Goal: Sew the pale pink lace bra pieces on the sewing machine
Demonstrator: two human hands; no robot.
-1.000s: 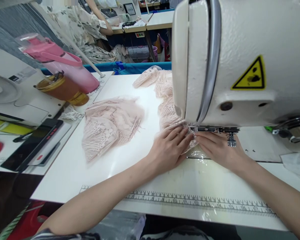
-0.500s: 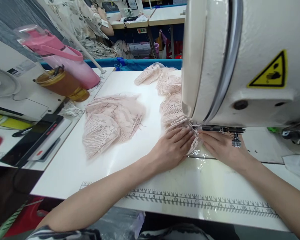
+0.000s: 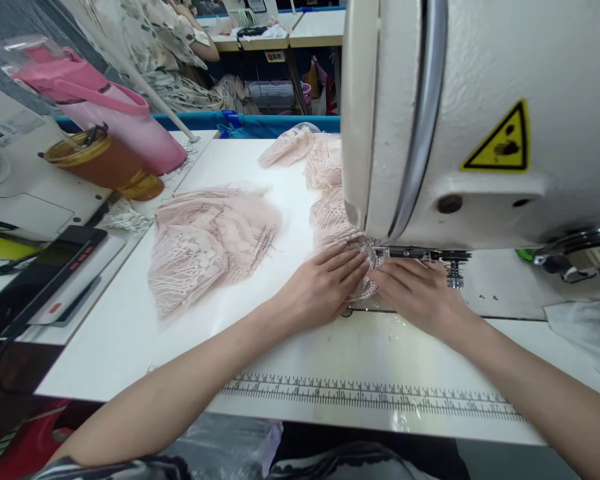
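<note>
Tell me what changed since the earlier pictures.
The person's bare right hand has shifted left, its fingertips now nearer the bare left hand. The left hand still rests on the pale pink lace fabric at the white sewing machine. The separate pale pink lace piece lies unmoved on the white tabletop.

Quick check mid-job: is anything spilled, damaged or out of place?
No spill or damage stands out. Loose dark threads stick out from the right edge of the crumpled lace piece at left, looking untrimmed. The pink bottle and amber cup look tilted, but that may just be the wide lens.
</note>
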